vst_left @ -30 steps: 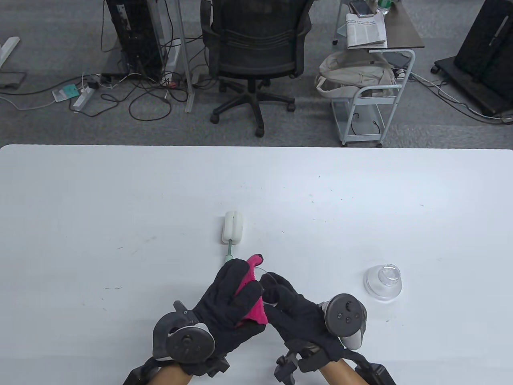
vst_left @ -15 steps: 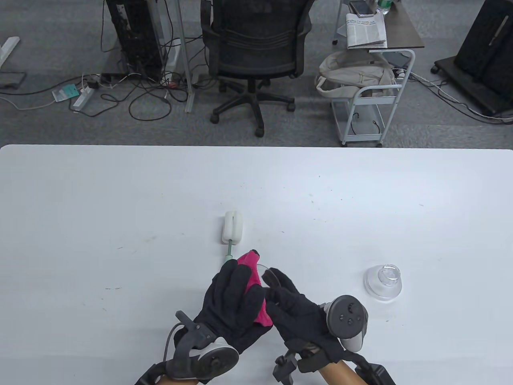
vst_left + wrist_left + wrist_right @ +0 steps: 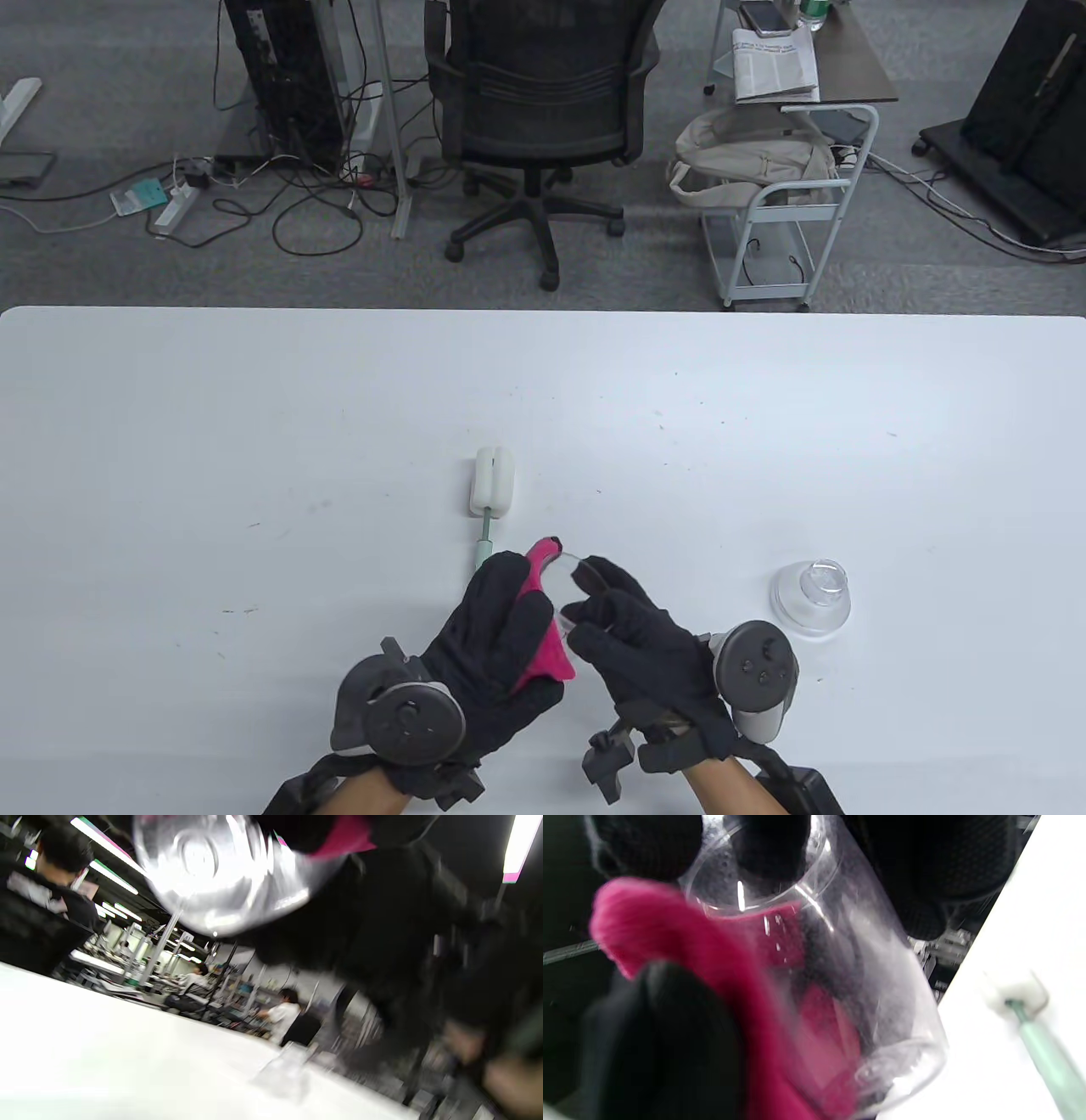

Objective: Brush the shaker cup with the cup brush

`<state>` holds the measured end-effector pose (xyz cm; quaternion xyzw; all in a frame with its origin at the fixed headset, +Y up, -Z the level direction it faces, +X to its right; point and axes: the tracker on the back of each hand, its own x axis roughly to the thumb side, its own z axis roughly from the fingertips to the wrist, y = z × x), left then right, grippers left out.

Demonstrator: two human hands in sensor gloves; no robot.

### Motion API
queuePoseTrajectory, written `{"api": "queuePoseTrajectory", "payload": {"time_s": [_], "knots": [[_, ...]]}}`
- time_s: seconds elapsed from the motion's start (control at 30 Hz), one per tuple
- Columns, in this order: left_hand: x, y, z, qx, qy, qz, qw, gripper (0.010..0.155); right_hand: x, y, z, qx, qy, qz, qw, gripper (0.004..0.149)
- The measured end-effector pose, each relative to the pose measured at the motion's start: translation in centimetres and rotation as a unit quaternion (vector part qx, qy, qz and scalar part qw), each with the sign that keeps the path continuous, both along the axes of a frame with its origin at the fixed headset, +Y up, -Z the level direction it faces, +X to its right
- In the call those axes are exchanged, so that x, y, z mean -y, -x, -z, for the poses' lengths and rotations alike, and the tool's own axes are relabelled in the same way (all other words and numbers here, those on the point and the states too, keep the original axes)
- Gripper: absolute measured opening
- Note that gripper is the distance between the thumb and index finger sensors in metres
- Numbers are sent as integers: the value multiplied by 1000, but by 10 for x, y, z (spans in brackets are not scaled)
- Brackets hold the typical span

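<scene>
We wear black knit gloves on our left hand (image 3: 492, 645) and right hand (image 3: 645, 654). A round dark grey tracker (image 3: 399, 722) sits behind the left one; the right tracker (image 3: 758, 675) has small buttons and a pale grey handle.

The clear shaker cup (image 3: 567, 594) is held tilted (pink cloth against it); the white-headed cup brush (image 3: 492, 492) lies flat behind.

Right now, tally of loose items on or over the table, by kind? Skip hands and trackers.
Clear shaker cup, held between both hands: 1
Pink cloth, held against the cup by the left hand: 1
Cup brush, lying on the table: 1
Clear lid, on the table to the right: 1
Total: 4
</scene>
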<state>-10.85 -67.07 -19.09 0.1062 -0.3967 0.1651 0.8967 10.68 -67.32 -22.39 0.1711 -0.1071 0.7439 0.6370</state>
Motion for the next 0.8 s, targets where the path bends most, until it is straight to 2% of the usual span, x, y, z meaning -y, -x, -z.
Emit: {"api": "queuePoseTrajectory", "payload": {"time_s": [0.1, 0.2, 0.33, 0.4, 0.5, 0.53, 0.6, 0.63, 0.67, 0.7, 0.77, 0.8], "knots": [[7, -16, -9, -65, -72, 78, 992, 90, 6, 5, -2, -13, 14, -10, 1000, 46], [4, -15, -9, -84, -106, 55, 989, 87, 7, 11, -4, -52, 17, -5, 998, 50], [-7, -4, -10, -79, -91, -38, 992, 85, 6, 21, -9, -71, -18, -60, 996, 63], [-12, 5, -8, -72, -98, -60, 991, 85, 7, 23, -10, -98, -13, -61, 993, 67], [-19, 21, 0, -31, -37, -134, 990, 83, 5, 22, -7, -148, -6, -38, 988, 70], [-20, 27, 6, 3, 7, -179, 984, 82, 4, 20, -6, -160, -8, -31, 987, 68], [-15, 37, 18, 69, 94, -254, 960, 79, -1, 19, -6, -176, -11, -19, 984, 63], [-12, 39, 23, 98, 138, -280, 945, 77, -3, 19, -6, -180, -13, -19, 983, 54], [-6, 39, 28, 136, 204, -317, 916, 76, -5, 18, -5, -189, -23, -22, 981, 51], [-1, 38, 31, 164, 279, -363, 874, 75, -7, 16, -4, -213, -28, -6, 977, 47], [3, 35, 33, 188, 355, -400, 824, 73, -10, 13, -3, -228, -27, 30, 973, 43], [6, 34, 33, 185, 378, -411, 809, 72, -13, 11, -3, -228, -40, 52, 972, 41]]}}
